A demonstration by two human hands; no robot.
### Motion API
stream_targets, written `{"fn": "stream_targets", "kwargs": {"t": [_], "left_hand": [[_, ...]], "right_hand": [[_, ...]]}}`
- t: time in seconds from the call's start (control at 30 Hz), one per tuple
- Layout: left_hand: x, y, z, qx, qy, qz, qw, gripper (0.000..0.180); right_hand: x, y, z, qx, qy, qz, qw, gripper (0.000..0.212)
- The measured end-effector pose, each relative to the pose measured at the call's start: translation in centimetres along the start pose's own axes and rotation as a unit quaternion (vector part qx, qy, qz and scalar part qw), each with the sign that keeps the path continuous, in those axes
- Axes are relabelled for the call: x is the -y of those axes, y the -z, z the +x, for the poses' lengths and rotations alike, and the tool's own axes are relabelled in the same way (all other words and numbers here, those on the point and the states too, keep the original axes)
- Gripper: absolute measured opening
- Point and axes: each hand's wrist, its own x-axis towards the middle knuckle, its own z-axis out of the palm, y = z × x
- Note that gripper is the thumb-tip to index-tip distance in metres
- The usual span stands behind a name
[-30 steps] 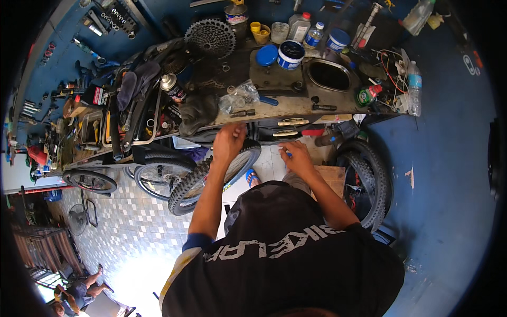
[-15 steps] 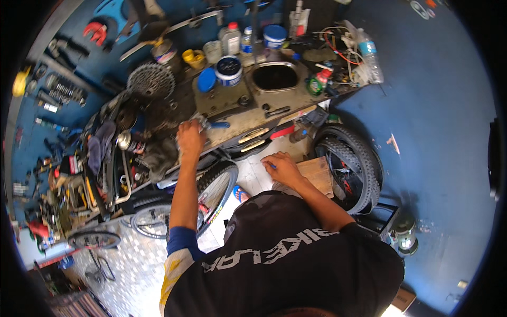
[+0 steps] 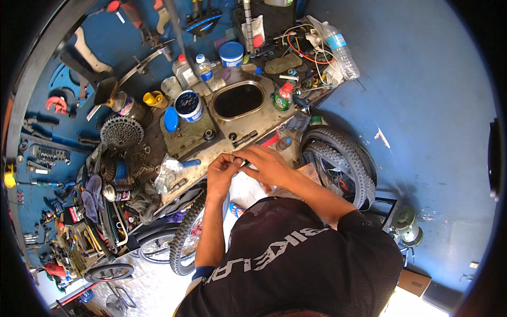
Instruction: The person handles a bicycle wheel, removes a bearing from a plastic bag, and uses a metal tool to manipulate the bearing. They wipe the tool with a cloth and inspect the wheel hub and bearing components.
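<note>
My left hand and my right hand meet at the near edge of the workbench. The fingers of both are pinched around a small dark piece, mostly hidden by them, whose kind I cannot make out. Left of my left hand lie a blue-handled tool and a crumpled clear plastic bag. Just beyond the hands rests a dark metal part, with a black ring-shaped part to its left. An uncovered tub of dark grease stands farther back beside its blue lid.
A metal basin is set into the bench, with a green bottle at its right. A bicycle cassette lies at the left. Tyres lean by the blue wall on the right; a bicycle wheel stands below the bench.
My left hand has left the plastic bag and moved right. My right hand has come up to meet it, and both now pinch the small dark piece. The view has shifted too.
</note>
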Motion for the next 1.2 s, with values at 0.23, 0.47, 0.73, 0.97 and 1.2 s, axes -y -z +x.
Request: {"fn": "stream_targets", "kwargs": {"t": [0.23,0.47,0.73,0.97,1.2], "left_hand": [[-1.1,-5.4,3.2,0.05,0.014,-0.171,0.984,0.02],[-2.6,-7.9,5.9,0.039,-0.015,-0.185,0.982,0.022],[-3.7,-8.0,5.9,-0.043,-0.041,-0.213,0.975,0.041],[-3.1,-7.0,5.5,-0.077,-0.049,-0.238,0.967,0.029],[-0.8,-6.6,5.2,-0.14,-0.053,-0.231,0.961,0.023]], "right_hand": [[-5.1,6.2,2.0,-0.014,-0.031,0.039,0.999,0.037],[-8.7,9.0,4.4,0.002,0.007,0.083,0.997,0.035],[-12.6,13.7,8.0,-0.06,0.039,0.137,0.988,0.025],[-24.7,13.5,15.3,-0.126,-0.074,-0.026,0.989,0.018],[-33.4,7.3,23.4,-0.042,-0.128,-0.195,0.972,0.027]]}}
